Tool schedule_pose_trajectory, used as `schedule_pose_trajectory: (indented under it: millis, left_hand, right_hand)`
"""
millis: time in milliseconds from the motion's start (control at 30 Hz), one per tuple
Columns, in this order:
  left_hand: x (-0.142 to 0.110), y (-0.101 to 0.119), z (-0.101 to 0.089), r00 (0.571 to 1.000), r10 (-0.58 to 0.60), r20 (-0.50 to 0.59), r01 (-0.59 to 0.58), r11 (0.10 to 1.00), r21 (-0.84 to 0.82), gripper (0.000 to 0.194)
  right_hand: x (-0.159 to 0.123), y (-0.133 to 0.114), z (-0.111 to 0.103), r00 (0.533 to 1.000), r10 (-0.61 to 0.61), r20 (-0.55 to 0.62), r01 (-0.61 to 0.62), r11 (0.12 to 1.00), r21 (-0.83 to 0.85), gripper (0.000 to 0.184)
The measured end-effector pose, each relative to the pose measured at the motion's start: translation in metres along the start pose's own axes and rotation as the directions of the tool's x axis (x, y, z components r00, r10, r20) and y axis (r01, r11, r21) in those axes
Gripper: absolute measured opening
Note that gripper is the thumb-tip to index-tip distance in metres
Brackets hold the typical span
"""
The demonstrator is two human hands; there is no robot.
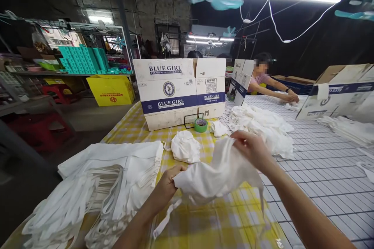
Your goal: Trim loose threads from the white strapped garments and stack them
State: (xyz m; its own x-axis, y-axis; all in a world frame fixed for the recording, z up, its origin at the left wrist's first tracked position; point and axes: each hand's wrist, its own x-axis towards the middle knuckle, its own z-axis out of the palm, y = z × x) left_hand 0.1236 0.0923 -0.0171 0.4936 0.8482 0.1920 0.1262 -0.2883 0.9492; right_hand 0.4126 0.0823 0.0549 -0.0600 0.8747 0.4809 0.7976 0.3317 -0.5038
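A white cloth piece with hanging ties [216,175] is stretched between my hands above the yellow checked tablecloth. My left hand [168,183] grips its left edge, fingers closed, and a strap dangles below that hand. The upper right edge is pinched in my right hand [251,149]; the cloth there is slightly smeared by motion. Just beyond it lies a bunched white cloth bundle [185,146]. To the left of my left hand is a layered stack of white cloth pieces [117,153] with many loose straps. A loose white cloth heap [260,124] lies behind my right hand.
A white and blue carton [175,85] stands upright at the back, with green tape [201,125] before it. Another person's hands [289,96] handle white cloth at the far right. Another carton [341,93] stands nearer. A yellow box [111,90] is beyond the table's left edge.
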Motion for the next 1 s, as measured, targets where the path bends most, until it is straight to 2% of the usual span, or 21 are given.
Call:
schedule_pose_trajectory:
  millis: [67,133,233,300,367,400,467,500,567,633,667,700,767,833,867,900,933,1000]
  left_hand:
    - [-0.004,-0.01,0.006,0.999,-0.037,-0.002,0.037,0.998,-0.058,0.014]
    - [-0.005,-0.024,0.012,0.995,-0.099,-0.009,0.097,0.988,-0.12,0.011]
    - [-0.004,-0.036,0.022,0.975,-0.209,-0.078,0.194,0.967,-0.167,0.01]
    - [-0.003,-0.034,0.028,0.954,-0.257,-0.158,0.232,0.96,-0.157,0.011]
    - [-0.001,-0.027,0.034,0.943,-0.253,-0.216,0.225,0.964,-0.145,0.008]
    - [0.0,-0.022,0.036,0.945,-0.239,-0.225,0.209,0.967,-0.147,0.005]
    - [0.002,-0.015,0.036,0.954,-0.203,-0.222,0.169,0.972,-0.162,0.007]
    - [0.002,-0.013,0.034,0.955,-0.189,-0.228,0.154,0.974,-0.165,0.01]
    - [0.002,-0.012,0.025,0.947,-0.158,-0.279,0.132,0.985,-0.111,0.014]
    - [0.001,-0.013,0.014,0.932,-0.11,-0.345,0.134,0.99,0.047,0.017]
    - [-0.001,-0.014,0.009,0.93,-0.08,-0.357,0.143,0.978,0.153,0.017]
    - [-0.002,-0.014,0.004,0.935,-0.048,-0.351,0.148,0.953,0.263,0.017]
    - [-0.004,-0.013,-0.004,0.949,0.002,-0.315,0.145,0.883,0.446,0.012]
    - [-0.003,-0.013,-0.011,0.95,0.03,-0.312,0.159,0.81,0.564,0.005]
    - [-0.002,-0.014,-0.013,0.944,0.037,-0.329,0.181,0.775,0.606,0.003]
    - [-0.001,-0.016,-0.015,0.935,0.043,-0.352,0.207,0.741,0.639,0.004]
    - [0.0,-0.019,-0.015,0.927,0.055,-0.371,0.225,0.709,0.668,0.006]
    - [0.0,-0.028,-0.01,0.923,0.107,-0.37,0.216,0.652,0.727,0.016]
  right_hand:
    - [-0.01,0.01,0.026,0.978,0.002,0.211,0.013,0.997,-0.071,0.018]
    - [-0.025,0.01,0.053,0.935,0.038,0.353,-0.018,0.998,-0.059,0.025]
    - [-0.054,-0.007,0.084,0.871,0.012,0.492,-0.142,0.963,0.228,0.033]
    - [-0.073,-0.021,0.103,0.866,0.008,0.5,-0.235,0.889,0.393,0.048]
    - [-0.086,-0.034,0.122,0.903,0.077,0.423,-0.284,0.845,0.453,0.058]
    - [-0.089,-0.038,0.13,0.922,0.118,0.369,-0.295,0.833,0.469,0.051]
    - [-0.091,-0.042,0.14,0.932,0.179,0.315,-0.331,0.775,0.538,0.023]
    - [-0.089,-0.043,0.141,0.924,0.208,0.322,-0.369,0.709,0.601,0.013]
    - [-0.081,-0.042,0.133,0.881,0.273,0.386,-0.472,0.489,0.733,0.013]
    - [-0.07,-0.041,0.114,0.823,0.317,0.471,-0.549,0.235,0.802,0.017]
    - [-0.064,-0.042,0.104,0.798,0.336,0.5,-0.568,0.143,0.811,0.019]
    - [-0.059,-0.042,0.094,0.78,0.349,0.52,-0.578,0.08,0.812,0.021]
    - [-0.048,-0.043,0.079,0.76,0.356,0.544,-0.587,0.017,0.809,0.02]
    - [-0.038,-0.038,0.072,0.753,0.355,0.555,-0.602,0.029,0.798,0.019]
    - [-0.034,-0.033,0.073,0.755,0.365,0.544,-0.61,0.088,0.788,0.02]
    - [-0.03,-0.026,0.076,0.765,0.388,0.513,-0.615,0.209,0.76,0.021]
    - [-0.028,-0.018,0.081,0.781,0.417,0.465,-0.613,0.366,0.701,0.023]
    - [-0.026,0.002,0.095,0.819,0.454,0.35,-0.574,0.645,0.505,0.024]
